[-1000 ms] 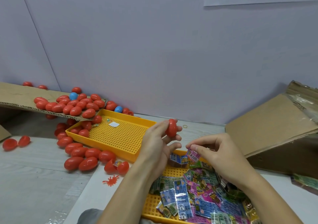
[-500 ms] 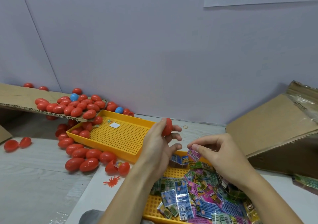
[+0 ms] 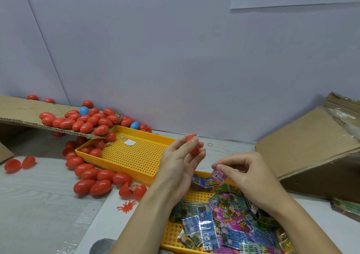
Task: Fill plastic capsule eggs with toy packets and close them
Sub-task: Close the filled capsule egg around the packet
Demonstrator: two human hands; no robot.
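While the left hand [image 3: 180, 163] is raised above the near corner of the empty yellow tray [image 3: 134, 156], its thumb and curled fingers grip a red capsule egg [image 3: 192, 145]; whether that egg is open or closed cannot be told, fingers cover most of it. Right hand [image 3: 247, 177], just right of and slightly lower than the left: thumb and forefinger pinch a small pink toy packet [image 3: 219, 175] with a barcode, other fingers curled loosely above it. Egg and packet near each other, not touching. Below both hands, a second yellow tray [image 3: 175, 232] holds a heap of toy packets [image 3: 229, 218], blue, pink and green, overlapping. Left of the left hand: loose red eggs [image 3: 93, 177] on the desk [image 3: 39, 205] along the empty tray's near edge, a few lying inside its far-left corner; one opened egg [image 3: 132, 190] just beside the left forearm, halves apart. An orange rubbery spider-like toy [image 3: 126, 207] lies on the desk nearer than that. Farther left and beyond, a cardboard flap [image 3: 23, 111] carries more red eggs and one blue egg [image 3: 84, 110]. A white slip [image 3: 130, 142] lies in the empty tray. Right of the right hand, a tilted cardboard box [image 3: 303, 146]. A rubber band [image 3: 210, 144] sits on the desk just beyond the left hand.
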